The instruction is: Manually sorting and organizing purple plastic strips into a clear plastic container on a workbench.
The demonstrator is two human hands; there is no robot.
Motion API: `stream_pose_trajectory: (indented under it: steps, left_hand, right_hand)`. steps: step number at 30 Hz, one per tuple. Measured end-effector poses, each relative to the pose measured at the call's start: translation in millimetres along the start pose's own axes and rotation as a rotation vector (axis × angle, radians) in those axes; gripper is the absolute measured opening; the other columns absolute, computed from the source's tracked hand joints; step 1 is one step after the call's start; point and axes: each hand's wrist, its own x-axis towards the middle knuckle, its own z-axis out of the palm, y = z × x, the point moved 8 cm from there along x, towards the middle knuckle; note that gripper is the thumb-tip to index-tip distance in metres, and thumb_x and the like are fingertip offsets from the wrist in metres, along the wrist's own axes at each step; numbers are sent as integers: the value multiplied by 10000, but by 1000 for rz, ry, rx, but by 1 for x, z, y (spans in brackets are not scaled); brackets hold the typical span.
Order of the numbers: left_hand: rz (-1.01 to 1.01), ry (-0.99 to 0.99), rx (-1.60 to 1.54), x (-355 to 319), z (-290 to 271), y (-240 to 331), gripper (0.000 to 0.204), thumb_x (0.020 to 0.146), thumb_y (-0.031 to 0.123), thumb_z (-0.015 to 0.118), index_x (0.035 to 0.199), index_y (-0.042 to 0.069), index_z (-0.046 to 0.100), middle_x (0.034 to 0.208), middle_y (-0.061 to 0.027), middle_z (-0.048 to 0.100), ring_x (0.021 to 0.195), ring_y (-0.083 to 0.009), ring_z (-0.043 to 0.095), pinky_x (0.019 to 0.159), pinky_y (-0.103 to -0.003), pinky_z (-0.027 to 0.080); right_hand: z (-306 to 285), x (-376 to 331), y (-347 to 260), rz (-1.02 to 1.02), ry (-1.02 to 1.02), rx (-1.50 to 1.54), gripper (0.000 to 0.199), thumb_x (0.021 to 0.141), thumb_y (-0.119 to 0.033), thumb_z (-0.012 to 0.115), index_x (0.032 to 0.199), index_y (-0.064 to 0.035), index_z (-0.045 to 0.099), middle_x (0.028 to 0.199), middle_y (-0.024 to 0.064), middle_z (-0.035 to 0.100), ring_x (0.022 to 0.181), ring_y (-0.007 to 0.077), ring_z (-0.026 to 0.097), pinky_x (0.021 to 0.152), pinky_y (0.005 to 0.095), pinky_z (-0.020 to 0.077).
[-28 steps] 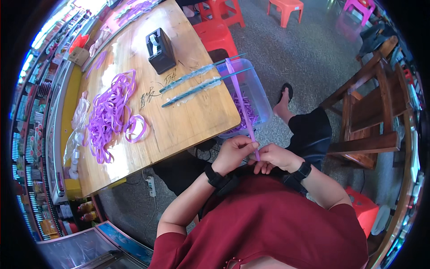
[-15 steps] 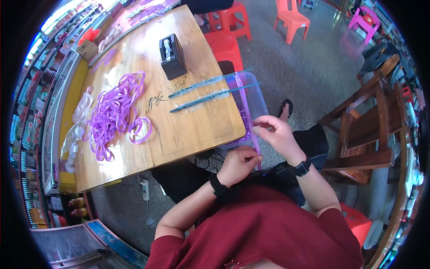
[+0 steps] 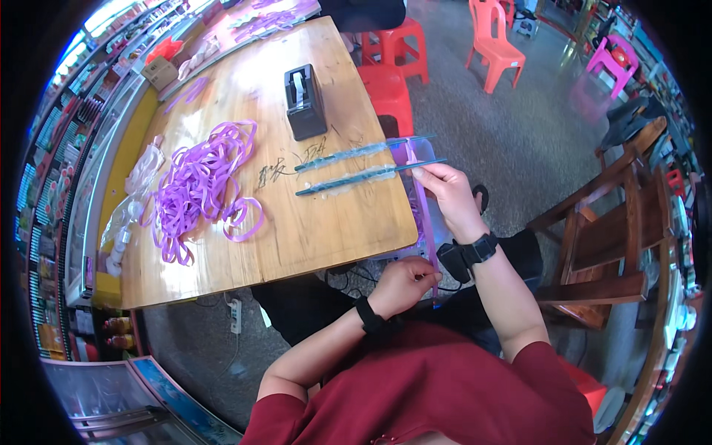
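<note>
A purple ribbon (image 3: 429, 245) runs down past the table's right edge, crossing the two thin blue-green sticks (image 3: 347, 180) that are taped side by side to the tabletop and jut over that edge. My left hand (image 3: 404, 286) is closed in a pinch on the lower part of the ribbon, below the table corner. Higher up, my right hand (image 3: 451, 194) has thumb and forefinger pinched on the ribbon beside the nearer stick's jutting end. Below the sticks, a clear plastic box (image 3: 436, 215) holds more purple ribbon, partly hidden by the table.
On the wooden table (image 3: 326, 248) lie a tangled heap of purple ribbon (image 3: 196, 189) and a black tape dispenser (image 3: 304, 102). Red stools (image 3: 389, 93) stand beyond its right side. A wooden chair (image 3: 604, 237) is to my right. A power strip (image 3: 235, 317) lies below the table.
My right hand has moved up along the ribbon to the nearer stick's end. My left hand keeps its pinch, slightly lower in the picture. The whole view has shifted a little.
</note>
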Motion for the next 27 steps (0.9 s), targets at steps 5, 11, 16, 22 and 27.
stream_pose_trajectory:
  steps: [5,11,16,22,27]
  left_hand:
    - [-27,-22,-29,1,1,-4,162,865,171,717,882,10,716,845,-131,678,763,-272,672,694,-346,524]
    - [-69,-84,-68,1,2,-5,183,882,204,735,890,21,723,790,-78,684,723,-154,633,669,-303,496]
    - [-60,-125,-194,1,7,-3,162,898,177,717,865,19,722,789,-53,688,740,-137,622,694,-295,491]
    - [37,-172,-178,-2,3,22,147,905,159,704,852,25,730,812,-70,692,780,-178,649,725,-305,505]
    - [112,-124,-196,-7,-3,42,122,884,143,711,867,25,737,798,-88,682,735,-203,656,693,-316,519]
  right_hand:
    - [1,12,15,11,-51,177,217,938,-121,664,1114,3,688,1057,62,708,914,110,642,844,283,501]
    - [-3,11,21,55,-32,190,229,935,-97,660,1144,-4,674,1075,72,700,977,133,655,848,283,513]
    - [4,7,4,-40,35,171,295,927,-90,671,1212,-36,624,1029,64,704,930,129,655,786,265,522]
    - [1,0,5,109,-6,157,244,922,-156,691,1104,-3,640,931,83,704,821,121,665,722,248,522]
    - [4,-6,-4,180,-28,102,207,921,-188,693,1036,-19,658,853,71,703,715,109,651,654,232,519]
